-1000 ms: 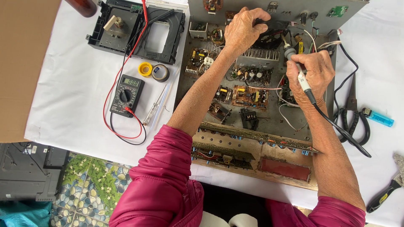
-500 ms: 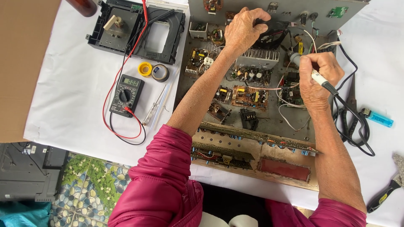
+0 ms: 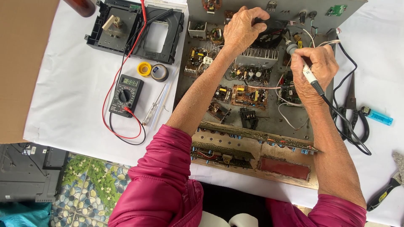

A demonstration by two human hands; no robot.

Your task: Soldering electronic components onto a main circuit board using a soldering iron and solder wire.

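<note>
1. Head view, looking straight down on an opened amplifier chassis (image 3: 269,105) lying on a white sheet (image 3: 71,96).
2. Right hand (image 3: 313,73): fingers curled tight around a soldering iron (image 3: 309,75), pen grip. Grey tip end pokes out past the fingertips, up and to the left; the black cord (image 3: 345,122) leaves the heel of the hand down and to the right. So the iron's long axis runs diagonally, upper left to lower right.
3. Tip sits just beyond the right fingertips, among loose wires (image 3: 309,38) near the far edge of the chassis. Can't tell whether it touches a joint.
4. Left hand (image 3: 244,27): fingers bunched together over a dark part (image 3: 269,33) at the far edge, just above the finned heat sink (image 3: 256,56). What exactly they pinch is hidden under the knuckles.
5. Key relation: the dark part lies to the left of the iron tip, close by. Left hand is on it; right hand is nearer the wires.
6. Well apart from both hands, out to the left: multimeter (image 3: 126,94) with red and black leads, a yellow roll (image 3: 144,69), a tape roll (image 3: 159,72), and a screwdriver (image 3: 153,111).
7. Right of the cord: blue lighter (image 3: 378,117), with pliers (image 3: 385,193) at the edge.
</note>
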